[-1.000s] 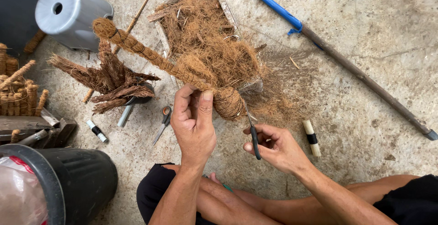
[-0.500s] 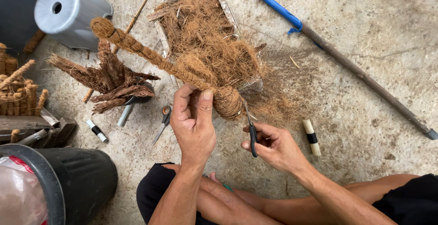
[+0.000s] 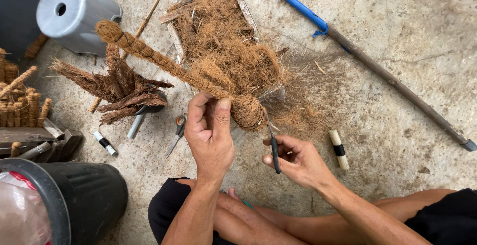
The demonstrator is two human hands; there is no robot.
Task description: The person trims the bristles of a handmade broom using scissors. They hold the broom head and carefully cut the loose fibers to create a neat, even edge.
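Note:
My left hand [image 3: 210, 131] grips the near end of a long stick wrapped in brown coconut fibre [image 3: 159, 61], which slants up to the left above the concrete floor. Its near end is a thick fibre knob [image 3: 247, 111] just right of my thumb. My right hand [image 3: 298, 159] holds a pair of black-handled scissors [image 3: 273, 143], whose thin blades point up at the underside of that knob. Behind the knob lies a heap of loose coconut fibre [image 3: 228, 51] in a shallow wooden frame [image 3: 175, 36].
A second pair of scissors [image 3: 176, 133] and a marker [image 3: 105, 143] lie left of my hand. Finished fibre sticks [image 3: 117, 83] stand in a holder. A grey upturned bucket [image 3: 74, 16], a black bin [image 3: 74, 200], a blue-handled tool [image 3: 357, 56] and a short taped stick [image 3: 339, 149] surround me.
The wrapped stick has shifted slightly in my left hand. My right hand with the scissors has edged closer under the fibre knob.

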